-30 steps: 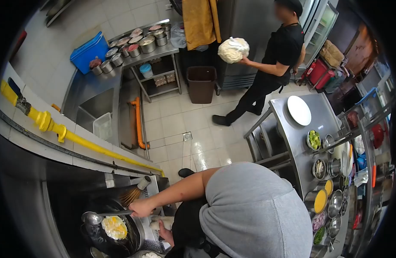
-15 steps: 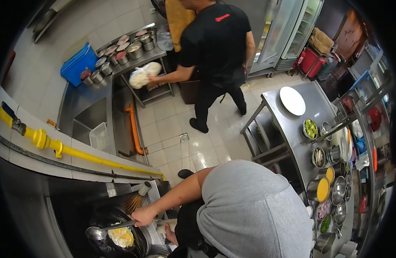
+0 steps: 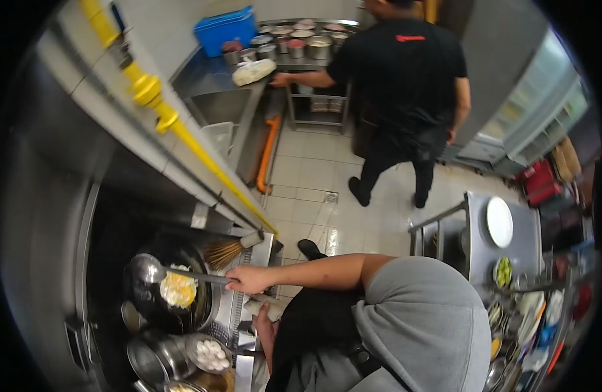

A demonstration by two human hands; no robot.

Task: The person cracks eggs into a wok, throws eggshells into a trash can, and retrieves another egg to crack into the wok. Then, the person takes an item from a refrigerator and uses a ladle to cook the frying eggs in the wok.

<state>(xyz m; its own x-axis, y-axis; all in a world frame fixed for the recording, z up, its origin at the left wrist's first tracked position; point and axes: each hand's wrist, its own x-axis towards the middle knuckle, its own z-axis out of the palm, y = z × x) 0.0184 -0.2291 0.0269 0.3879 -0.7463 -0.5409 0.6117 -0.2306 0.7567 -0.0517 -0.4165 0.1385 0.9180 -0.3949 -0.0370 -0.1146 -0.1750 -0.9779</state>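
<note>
My right hand is closed around the dark handle of a metal ladle. The ladle's bowl is over the left side of a black wok on the stove. In the wok lies yellow-and-white egg, beside the ladle bowl and under its handle. Lower down, my left hand is closed at a white cloth wrap by the wok's near side. Whatever is inside the wrap is hidden. Above the wok rests a bamboo brush with a pale grip.
A steel pot and a bowl of white, egg-like pieces stand below the wok. A yellow pipe runs along the wall. Behind, a co-worker reaches toward a white bag on the sink counter. A steel table bears a white plate.
My view has swung, so the scene sits differently. The co-worker's white bag has gone from their hand onto the sink counter. My hands keep their holds on the ladle and cloth wrap.
</note>
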